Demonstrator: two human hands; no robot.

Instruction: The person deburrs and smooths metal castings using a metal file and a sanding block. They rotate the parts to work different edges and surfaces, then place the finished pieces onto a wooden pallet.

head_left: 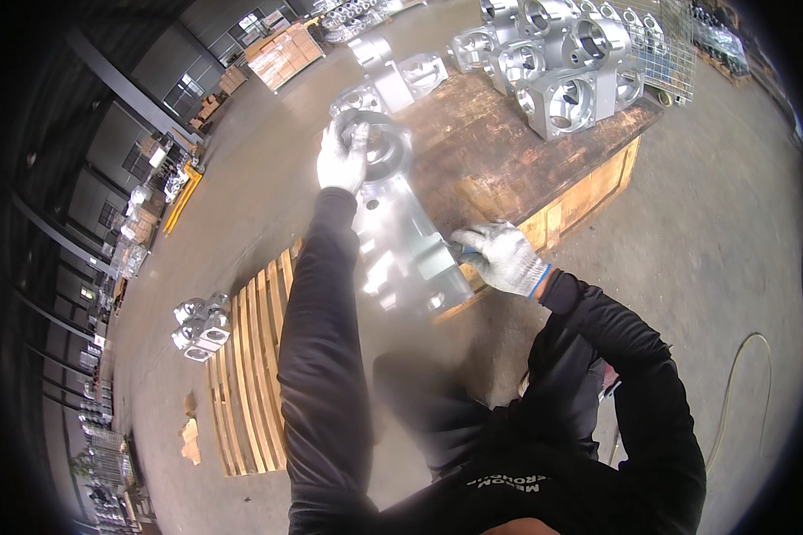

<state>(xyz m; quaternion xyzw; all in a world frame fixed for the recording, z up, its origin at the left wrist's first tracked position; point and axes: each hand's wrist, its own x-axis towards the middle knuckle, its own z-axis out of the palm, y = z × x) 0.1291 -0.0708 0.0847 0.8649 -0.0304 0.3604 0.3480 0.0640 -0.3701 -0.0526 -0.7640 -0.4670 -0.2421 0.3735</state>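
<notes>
A large silvery metal casting (400,218), with a round bored ring at its far end and a flat, holed body, lies along the left side of a wooden crate top (482,178). My left hand (344,156), in a white glove, grips the far ring, its fingers curled over the rim. Close against the casting's right edge, my right hand (506,256), also gloved, is closed with its fingertips pressed together. Something small and bluish shows at those fingertips, mostly hidden by the glove. Glare washes out parts of the casting.
Several similar castings (567,102) stand stacked at the crate's far right, and another (388,76) at its far left. A slatted wooden pallet (250,366) lies on the floor at left, beside small metal parts (207,325). A wire cage (665,53) stands behind; a hose (732,379) curves at right.
</notes>
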